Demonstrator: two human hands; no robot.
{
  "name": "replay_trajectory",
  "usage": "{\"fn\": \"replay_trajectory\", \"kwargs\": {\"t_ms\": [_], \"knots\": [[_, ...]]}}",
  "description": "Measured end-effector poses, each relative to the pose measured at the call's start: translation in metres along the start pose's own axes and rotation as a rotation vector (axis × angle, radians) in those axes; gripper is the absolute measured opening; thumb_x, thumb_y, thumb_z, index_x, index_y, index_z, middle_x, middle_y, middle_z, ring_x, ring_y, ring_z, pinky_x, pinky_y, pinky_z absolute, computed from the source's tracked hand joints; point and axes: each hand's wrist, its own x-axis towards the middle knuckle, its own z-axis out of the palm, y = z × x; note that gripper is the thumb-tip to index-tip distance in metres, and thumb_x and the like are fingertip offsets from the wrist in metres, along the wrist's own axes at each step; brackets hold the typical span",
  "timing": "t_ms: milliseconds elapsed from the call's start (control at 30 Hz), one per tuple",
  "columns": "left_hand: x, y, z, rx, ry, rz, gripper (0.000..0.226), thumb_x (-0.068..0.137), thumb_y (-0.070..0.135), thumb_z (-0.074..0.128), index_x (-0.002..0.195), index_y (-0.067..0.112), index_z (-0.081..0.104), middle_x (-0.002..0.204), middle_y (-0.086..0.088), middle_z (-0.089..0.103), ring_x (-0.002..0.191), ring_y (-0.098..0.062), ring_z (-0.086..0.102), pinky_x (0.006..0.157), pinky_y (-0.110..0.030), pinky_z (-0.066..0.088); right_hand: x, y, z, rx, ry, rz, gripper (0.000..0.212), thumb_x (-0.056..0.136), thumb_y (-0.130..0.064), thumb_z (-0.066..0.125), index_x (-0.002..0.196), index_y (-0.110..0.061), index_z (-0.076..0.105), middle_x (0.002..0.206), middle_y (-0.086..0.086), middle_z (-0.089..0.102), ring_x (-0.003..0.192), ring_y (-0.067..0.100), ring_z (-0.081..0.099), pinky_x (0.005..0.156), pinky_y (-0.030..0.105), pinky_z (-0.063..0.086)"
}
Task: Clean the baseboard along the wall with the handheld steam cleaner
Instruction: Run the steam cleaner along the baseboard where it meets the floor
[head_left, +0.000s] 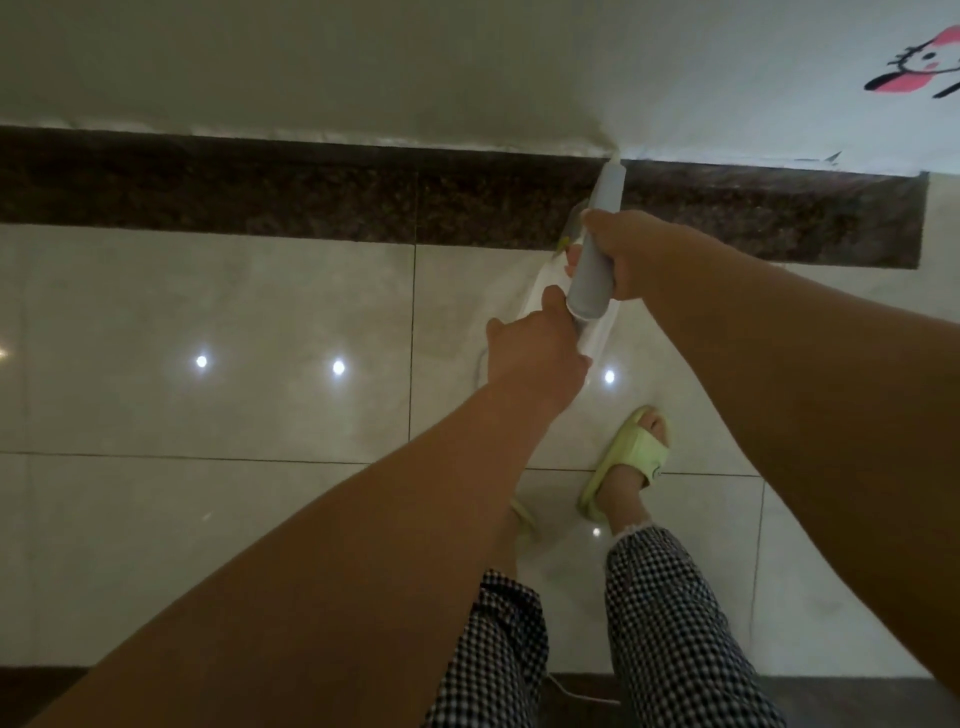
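Note:
A dark speckled stone baseboard (311, 197) runs along the foot of the white wall (363, 67). The handheld steam cleaner (592, 280) has a grey-blue nozzle tube and a white body. Its tip (614, 157) touches the baseboard's top edge where it meets the wall. My right hand (631, 249) grips the grey tube from the right. My left hand (540, 348) grips the white body behind it, hiding much of it.
Glossy pale floor tiles (208, 338) reflect ceiling lights. My feet in green slippers (631, 460) stand close to the wall, legs in checked trousers. A white cord (576, 693) trails on the floor below. A pink cartoon sticker (919, 67) is on the wall at the right.

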Motion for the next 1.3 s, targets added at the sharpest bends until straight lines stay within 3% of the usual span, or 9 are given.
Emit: {"fn": "replay_trajectory", "kwargs": {"t_ms": [300, 533, 700, 1000, 1300], "knots": [[-0.003, -0.014, -0.004, -0.019, 0.007, 0.025, 0.044, 0.088, 0.040, 0.062, 0.114, 0.019, 0.034, 0.096, 0.004, 0.065, 0.088, -0.021, 0.065, 0.092, -0.041, 0.036, -0.006, 0.000, 0.014, -0.011, -0.018, 0.007, 0.046, 0.092, -0.040, 0.061, 0.127, -0.014, 0.046, 0.109, 0.004, 0.065, 0.075, 0.013, 0.063, 0.053, 0.029, 0.052], [-0.004, -0.011, -0.006, -0.010, 0.002, 0.004, 0.042, 0.088, 0.039, 0.062, 0.113, 0.019, 0.035, 0.095, 0.005, 0.065, 0.085, -0.020, 0.065, 0.089, -0.040, 0.036, -0.003, 0.000, 0.014, 0.003, -0.048, 0.042, 0.045, 0.091, -0.041, 0.062, 0.123, -0.012, 0.049, 0.092, 0.003, 0.067, 0.068, 0.013, 0.063, 0.058, 0.030, 0.054], [-0.008, -0.001, -0.005, -0.019, 0.004, -0.014, 0.042, 0.088, 0.038, 0.062, 0.114, 0.018, 0.035, 0.095, 0.004, 0.066, 0.088, -0.021, 0.065, 0.093, -0.041, 0.034, -0.005, -0.001, 0.008, -0.017, -0.046, 0.036, 0.041, 0.093, -0.039, 0.059, 0.122, -0.012, 0.049, 0.085, 0.003, 0.064, 0.065, 0.012, 0.061, 0.050, 0.028, 0.050], [-0.010, 0.004, -0.004, -0.032, 0.047, -0.036, 0.043, 0.088, 0.038, 0.062, 0.114, 0.019, 0.035, 0.096, 0.004, 0.066, 0.089, -0.021, 0.065, 0.092, -0.042, 0.034, -0.008, -0.004, 0.004, -0.039, -0.043, -0.009, 0.050, 0.092, -0.038, 0.062, 0.132, -0.014, 0.042, 0.103, 0.005, 0.064, 0.075, 0.014, 0.063, 0.055, 0.030, 0.051], [-0.019, -0.003, 0.001, 0.001, 0.083, -0.030, 0.043, 0.089, 0.039, 0.063, 0.113, 0.017, 0.035, 0.097, 0.003, 0.067, 0.086, -0.021, 0.066, 0.089, -0.039, 0.035, -0.012, 0.002, 0.012, -0.061, -0.065, -0.013, 0.048, 0.092, -0.039, 0.062, 0.129, -0.013, 0.044, 0.093, 0.003, 0.063, 0.070, 0.012, 0.062, 0.050, 0.029, 0.049]]}}
